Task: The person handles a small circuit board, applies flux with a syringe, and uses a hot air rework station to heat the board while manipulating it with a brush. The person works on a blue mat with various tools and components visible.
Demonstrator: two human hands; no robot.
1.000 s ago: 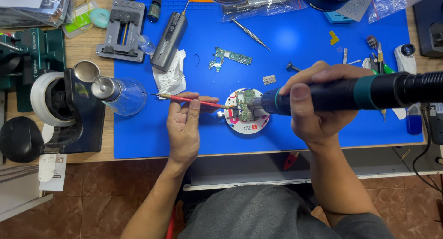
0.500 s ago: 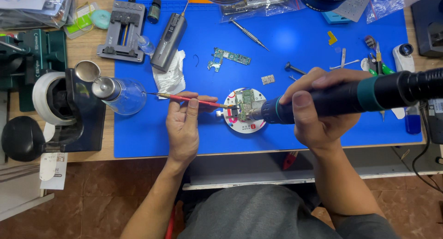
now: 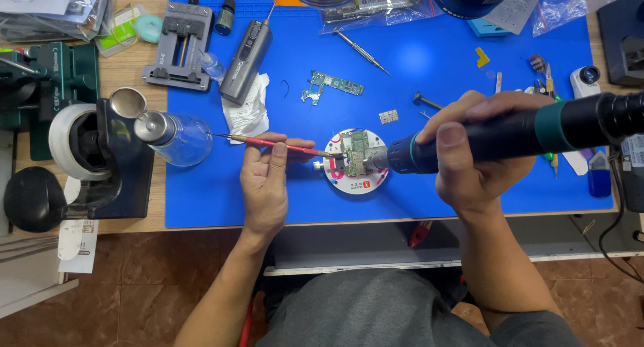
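Note:
A small green circuit board (image 3: 355, 149) lies on a round white holder (image 3: 357, 179) in the middle of the blue mat (image 3: 429, 65). My left hand (image 3: 267, 186) grips a thin red-handled tool (image 3: 275, 144), whose tip touches the board from the left. My right hand (image 3: 477, 156) holds a thick black hot-air handpiece (image 3: 537, 129) with a teal ring. Its nozzle points at the board from the right.
A second green board (image 3: 332, 85) lies farther back on the mat. A grey cased device (image 3: 246, 52), a metal jig (image 3: 178, 45), a glass bottle (image 3: 176, 138) and a black microscope stand (image 3: 100, 159) stand at the left. Small tools and parts crowd the right edge.
My right hand has slid the handpiece slightly left, bringing the nozzle closer to the board. The left hand and red-handled tool stay in place.

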